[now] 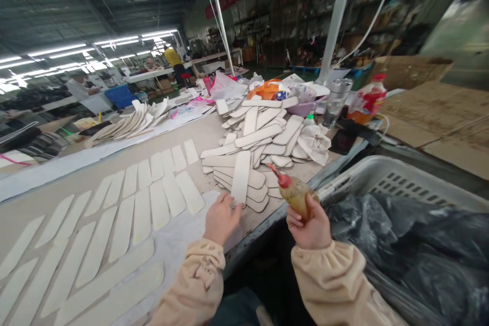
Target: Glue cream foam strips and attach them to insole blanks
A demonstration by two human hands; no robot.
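The left hand (221,218) pinches the near end of one pale strip (240,178), fingers closed on it. The strip lies lengthwise against the near edge of the pile (263,137) of like strips heaped on the bench (206,135). The right hand (310,226) is just to the right of the pile's near edge, wrapped tight around a small bottle (296,194) of amber liquid. The bottle is tilted, and its red nozzle points up and left toward the pile, close to the held strip but not touching it.

To the left of the pile, rows of strips (126,214) lie flat and side by side on the bench, reaching toward the person. Farther left of the pile, and beyond it, a fanned stack (130,123) of longer pieces rests on the bench. A crumpled white cloth (317,143) touches the pile's right side. Behind the pile stand a clear cup (336,99) and a red-capped drink bottle (369,98). To the right of the pile, past the bench edge, a grey crate (405,179) holds a black bag (405,244).
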